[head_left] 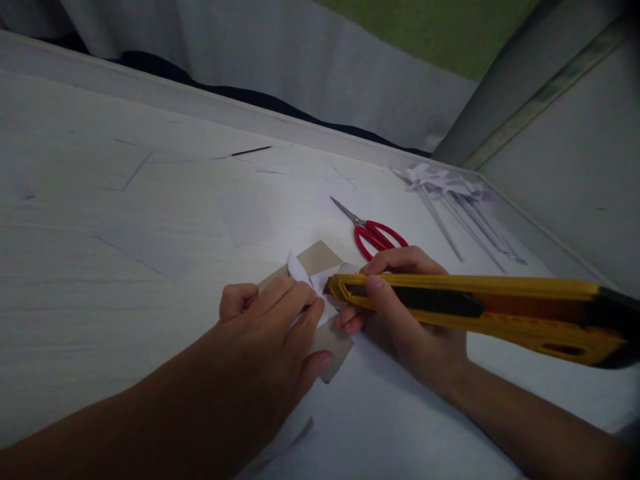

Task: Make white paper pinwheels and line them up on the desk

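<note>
A yellow and black utility knife lies in my right hand, gripped near its front end between thumb and fingers. Its tip points left and meets a small folded piece of white paper. My left hand presses this paper down with bent fingers, right beside the knife's tip. Under the paper lies a grey-beige card, partly covered by both hands. Red-handled scissors rest on the table just beyond my right hand, their blades pointing away to the left.
Several white paper sticks with folded paper tops lie at the back right by the wall. A thin dark rod and paper scraps are spread over the white table. A raised edge and a curtain bound the back.
</note>
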Demonstrator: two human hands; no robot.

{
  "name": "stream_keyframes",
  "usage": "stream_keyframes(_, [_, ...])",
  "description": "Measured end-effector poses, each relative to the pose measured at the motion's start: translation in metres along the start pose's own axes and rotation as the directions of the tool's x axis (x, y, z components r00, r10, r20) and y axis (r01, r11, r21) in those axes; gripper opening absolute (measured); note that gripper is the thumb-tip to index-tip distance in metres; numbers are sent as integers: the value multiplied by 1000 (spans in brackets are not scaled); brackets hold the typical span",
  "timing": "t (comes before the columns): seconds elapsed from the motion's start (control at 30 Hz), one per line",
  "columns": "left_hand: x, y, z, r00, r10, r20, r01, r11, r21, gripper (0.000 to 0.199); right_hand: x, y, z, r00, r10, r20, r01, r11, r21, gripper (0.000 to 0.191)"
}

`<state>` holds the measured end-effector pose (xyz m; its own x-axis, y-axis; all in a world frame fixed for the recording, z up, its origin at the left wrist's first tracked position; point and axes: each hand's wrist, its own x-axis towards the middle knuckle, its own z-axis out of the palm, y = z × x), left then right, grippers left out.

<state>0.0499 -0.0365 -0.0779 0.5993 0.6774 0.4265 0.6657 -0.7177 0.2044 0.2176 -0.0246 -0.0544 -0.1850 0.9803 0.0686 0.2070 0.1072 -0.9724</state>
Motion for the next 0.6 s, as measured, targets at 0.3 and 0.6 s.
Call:
stream_keyframes(0.3, [0, -10, -4, 999, 31, -13, -31, 998, -61, 26, -3, -1, 2, 997, -64, -52, 56, 990, -132, 9])
stream_keyframes(0.6, [7, -32, -10, 995, 104, 0, -103, 991, -89, 17, -3, 2, 0, 983, -179, -48, 167, 968, -185, 11])
